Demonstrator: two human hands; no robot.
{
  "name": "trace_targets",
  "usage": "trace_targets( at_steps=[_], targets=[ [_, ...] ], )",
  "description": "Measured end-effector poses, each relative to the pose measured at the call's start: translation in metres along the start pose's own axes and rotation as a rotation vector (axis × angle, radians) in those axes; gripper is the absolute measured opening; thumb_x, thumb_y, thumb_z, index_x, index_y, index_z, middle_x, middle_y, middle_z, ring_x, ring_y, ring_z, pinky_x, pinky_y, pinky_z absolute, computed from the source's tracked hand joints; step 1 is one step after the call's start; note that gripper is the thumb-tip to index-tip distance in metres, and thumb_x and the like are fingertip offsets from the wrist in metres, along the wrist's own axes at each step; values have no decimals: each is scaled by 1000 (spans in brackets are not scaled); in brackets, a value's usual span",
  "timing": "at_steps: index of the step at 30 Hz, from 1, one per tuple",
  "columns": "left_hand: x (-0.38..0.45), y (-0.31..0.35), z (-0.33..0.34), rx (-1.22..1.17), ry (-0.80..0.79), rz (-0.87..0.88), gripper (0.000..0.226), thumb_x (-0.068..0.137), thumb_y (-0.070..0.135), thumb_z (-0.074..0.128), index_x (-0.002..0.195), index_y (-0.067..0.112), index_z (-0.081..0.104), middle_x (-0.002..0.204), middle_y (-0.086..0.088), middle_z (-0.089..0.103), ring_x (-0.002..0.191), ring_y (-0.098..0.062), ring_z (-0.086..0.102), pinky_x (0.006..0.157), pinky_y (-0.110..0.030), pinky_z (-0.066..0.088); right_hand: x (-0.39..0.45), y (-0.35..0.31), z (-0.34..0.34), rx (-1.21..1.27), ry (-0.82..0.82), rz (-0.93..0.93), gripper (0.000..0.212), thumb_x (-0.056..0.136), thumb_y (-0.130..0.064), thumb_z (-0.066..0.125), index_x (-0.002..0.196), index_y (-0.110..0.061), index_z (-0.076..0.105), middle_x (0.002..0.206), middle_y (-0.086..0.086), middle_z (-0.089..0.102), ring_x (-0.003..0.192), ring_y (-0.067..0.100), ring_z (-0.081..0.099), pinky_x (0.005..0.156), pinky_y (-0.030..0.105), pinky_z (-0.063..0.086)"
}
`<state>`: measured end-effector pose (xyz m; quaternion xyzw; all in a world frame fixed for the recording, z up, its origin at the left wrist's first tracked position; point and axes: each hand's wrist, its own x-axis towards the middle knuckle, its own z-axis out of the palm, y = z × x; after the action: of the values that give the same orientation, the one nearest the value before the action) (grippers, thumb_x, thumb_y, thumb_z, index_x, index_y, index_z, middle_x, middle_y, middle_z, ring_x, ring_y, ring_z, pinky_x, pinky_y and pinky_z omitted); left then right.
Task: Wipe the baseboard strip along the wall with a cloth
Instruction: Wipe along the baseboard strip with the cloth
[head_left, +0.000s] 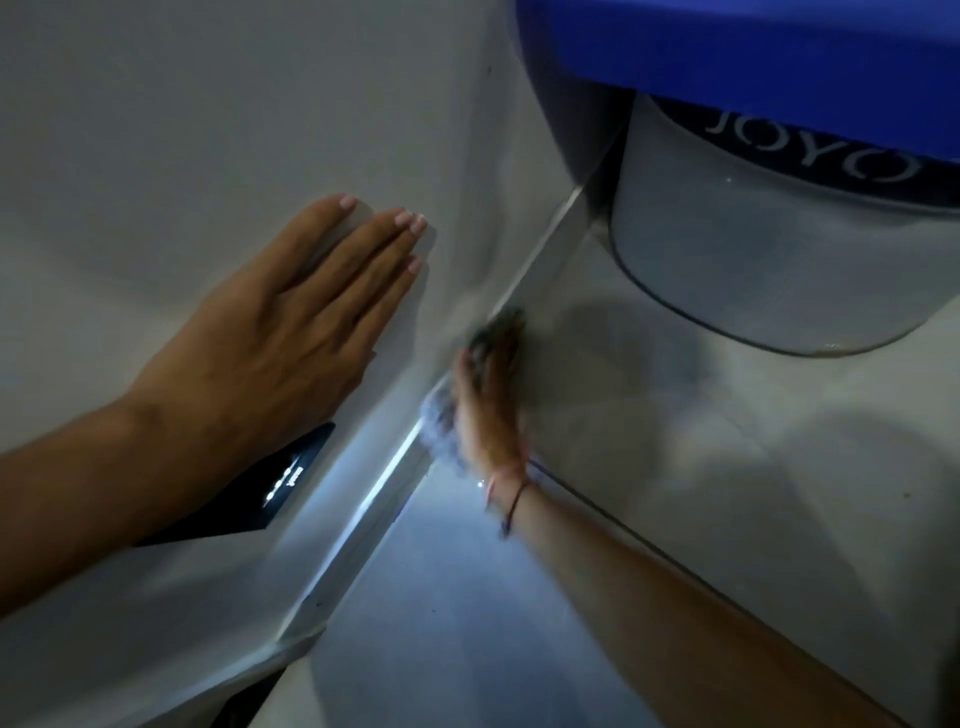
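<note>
My left hand (291, 322) lies flat against the pale wall, fingers together and holding nothing. Lower down, my right hand (491, 405) is blurred by motion and presses a grey cloth (439, 415) against the baseboard strip (374, 499), which runs diagonally from the lower left up toward the upper right where wall meets floor. The cloth shows on both sides of the hand, partly hidden by it. A thin bracelet circles my right wrist.
A translucent bucket (779, 249) with a blue lid and a dark band with lettering stands on the floor at the upper right, close to the baseboard. A black panel (260, 493) with small lights sits on the wall under my left forearm. Pale floor tiles (727, 467) fill the right.
</note>
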<state>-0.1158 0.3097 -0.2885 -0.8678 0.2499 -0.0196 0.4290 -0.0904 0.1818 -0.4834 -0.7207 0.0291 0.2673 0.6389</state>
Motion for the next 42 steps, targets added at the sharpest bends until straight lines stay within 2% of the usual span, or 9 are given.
trace_targets(
  at_steps=[3, 8, 13, 17, 22, 26, 31, 35, 42],
  targets=[
    [-2, 0, -2, 42, 10, -7, 72, 106, 21, 37, 166, -14, 16, 174, -35, 11, 163, -44, 15, 135, -56, -6, -78, 19, 12, 20, -292, 56, 86, 95, -75, 39, 158, -16, 41, 151, 17, 58, 137, 24, 62, 112, 31, 54],
    [-27, 12, -28, -73, 52, -239, 61, 112, 26, 42, 160, -11, 39, 169, -29, 34, 158, -40, 34, 131, -55, 20, 40, -13, -17, -20, -9, -68, 70, 112, -33, 41, 166, 2, 12, 177, 22, 13, 166, 29, 18, 137, 43, 14],
    [-90, 65, -41, -72, 60, -527, 73, 108, 46, 55, 159, -6, 46, 167, -20, 42, 155, -35, 39, 126, -51, 28, 77, -20, -30, 101, 38, -51, 72, 112, -40, 36, 167, -2, 9, 179, 16, 8, 167, 25, 10, 138, 38, 4],
    [-161, 84, -30, 29, 30, -563, 81, 106, 49, 56, 166, 0, 34, 175, -13, 31, 162, -26, 26, 134, -42, 19, -7, 22, 24, -5, -14, -75, 80, 108, -36, 46, 166, 4, 8, 178, 22, 3, 168, 29, 7, 138, 39, 3],
    [-200, 98, -24, 63, 39, -637, 83, 108, 47, 60, 169, 3, 27, 180, -9, 11, 165, -25, 17, 116, -53, 53, -193, 97, 103, -128, -458, -107, 112, 91, -76, 47, 169, -7, 4, 180, 10, 3, 168, 23, 7, 137, 49, 14],
    [-215, 100, -26, 222, 51, -636, 84, 104, 56, 61, 167, 5, 36, 177, -10, 22, 165, -24, 19, 134, -42, 17, -217, 113, 115, -151, -632, -120, 100, 86, -84, 49, 156, -15, 31, 166, 4, 35, 154, 23, 35, 133, 47, 28],
    [-210, 99, -32, 256, 63, -621, 86, 101, 59, 64, 164, 5, 43, 169, -11, 32, 158, -25, 27, 135, -39, 11, -137, 88, 89, -70, -268, -79, 84, 85, -81, 54, 151, -33, 34, 139, 10, 66, 125, 28, 68, 111, 54, 54],
    [-207, 99, -32, 266, 77, -617, 84, 101, 60, 62, 162, 6, 46, 168, -10, 36, 155, -24, 33, 127, -41, 20, -102, 75, 83, -107, -39, -123, 116, 81, -92, 36, 169, -22, 7, 178, 6, 19, 163, 15, 24, 135, 47, 25],
    [-208, 99, -27, 296, 94, -625, 82, 105, 61, 58, 164, 6, 44, 168, -10, 39, 155, -24, 35, 129, -41, 18, -251, 127, 141, -118, -695, -49, 111, 79, -91, 52, 158, -20, 22, 164, -8, 33, 149, 17, 38, 130, 42, 35]
  ],
)
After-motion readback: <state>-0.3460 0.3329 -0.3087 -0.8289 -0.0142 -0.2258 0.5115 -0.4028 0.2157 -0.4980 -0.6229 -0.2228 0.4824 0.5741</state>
